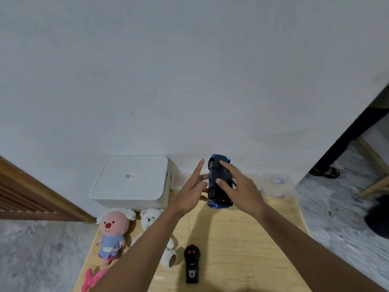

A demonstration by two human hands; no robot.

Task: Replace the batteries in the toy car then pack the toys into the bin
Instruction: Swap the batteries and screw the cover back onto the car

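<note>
As seen from the head camera, which looks down over two bare forearms reaching forward, a dark blue and black plastic toy car [219,180] sits just right of the frame's centre, between the hands. It runs lengthwise up the frame, and two wheels show along its left side. The right hand [240,186] holds the car, with thumb and fingers spread and curved over its body. The left hand [191,192] is wide, fingers straight, the forefinger pointing up and the other fingertips reaching the car's left side. Whether the car rests on the pale wooden surface [242,239] or is lifted off it cannot be told.

Left of centre, against the white wall, stands a white rectangular plastic bin [130,182] with its lid on. Below it lie a pink plush animal in a blue dress [113,234] and, just beside it, a white teddy bear [150,220]. A black remote control with two red buttons [192,263] lies at lower centre. A clear plastic box [276,184] sits right of the hands. A bright pink plush toy [91,278] shows at lower left.
</note>
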